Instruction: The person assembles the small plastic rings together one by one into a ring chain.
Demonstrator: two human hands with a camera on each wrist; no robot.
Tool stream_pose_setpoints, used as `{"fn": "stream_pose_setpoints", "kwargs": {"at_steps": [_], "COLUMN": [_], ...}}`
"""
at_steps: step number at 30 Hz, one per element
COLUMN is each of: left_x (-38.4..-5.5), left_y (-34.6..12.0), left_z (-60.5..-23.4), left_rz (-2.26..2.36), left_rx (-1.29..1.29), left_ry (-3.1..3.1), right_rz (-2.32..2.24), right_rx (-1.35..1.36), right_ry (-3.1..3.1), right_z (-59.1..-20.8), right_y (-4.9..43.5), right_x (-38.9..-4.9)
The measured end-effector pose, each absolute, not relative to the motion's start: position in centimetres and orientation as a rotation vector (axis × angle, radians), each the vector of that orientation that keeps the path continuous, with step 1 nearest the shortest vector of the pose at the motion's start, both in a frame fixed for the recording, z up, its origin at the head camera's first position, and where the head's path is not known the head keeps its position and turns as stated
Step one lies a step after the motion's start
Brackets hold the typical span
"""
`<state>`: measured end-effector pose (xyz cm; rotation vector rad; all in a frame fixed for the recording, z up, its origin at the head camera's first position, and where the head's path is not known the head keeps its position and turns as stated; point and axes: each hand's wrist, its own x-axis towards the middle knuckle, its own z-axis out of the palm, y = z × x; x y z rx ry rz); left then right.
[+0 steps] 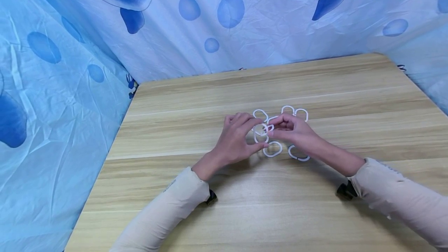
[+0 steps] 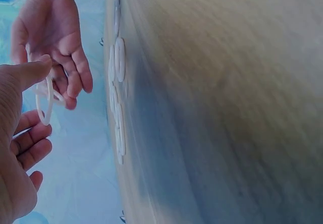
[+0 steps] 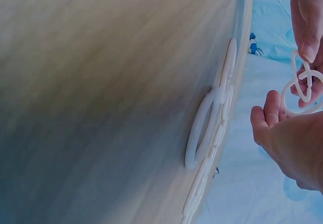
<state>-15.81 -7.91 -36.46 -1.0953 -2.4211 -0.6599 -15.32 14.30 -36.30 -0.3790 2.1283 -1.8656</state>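
Observation:
My left hand [image 1: 235, 140] pinches a white plastic ring, shaped like a shower curtain ring [image 2: 38, 103], between thumb and fingers. Facing it, my right hand [image 1: 295, 131] grips a second white ring [image 3: 285, 99] with its fingertips. The two rings cross each other between the hands, above the table, in the right wrist view. Both hands are close together over a loose group of similar rings, and the fingers hide part of that group in the head view.
Several more white rings lie flat on the wooden table [image 1: 245, 213], among them a near ring [image 1: 281, 149], one by my right wrist [image 1: 303, 160] and a far one [image 1: 307, 116]. A blue patterned curtain [image 1: 175, 49] hangs behind and left of the table.

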Motion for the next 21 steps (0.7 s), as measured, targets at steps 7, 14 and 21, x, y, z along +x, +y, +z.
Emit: {"fn": "stream_pose_setpoints", "kwargs": {"at_steps": [7,14,21], "left_x": [-15.61,-15.59,-15.72], "left_y": [-7.91,-8.16,-8.13], "left_z": [-36.18,-36.27,-36.43], "left_rz": [-0.638,-0.642,-0.674], "left_rx": [-1.094,-1.077,-1.066], "left_ry": [-2.478,-2.466,-2.418], "right_rz": [-1.854,-1.866,-1.949], "right_rx": [-0.398,-0.382,-0.406], "right_ry": [2.129,2.094,1.981], "right_z": [-35.94,-35.82,-35.97], "right_y": [14.10,14.27,14.44], "right_x": [-15.31,-15.28,-15.36]}}
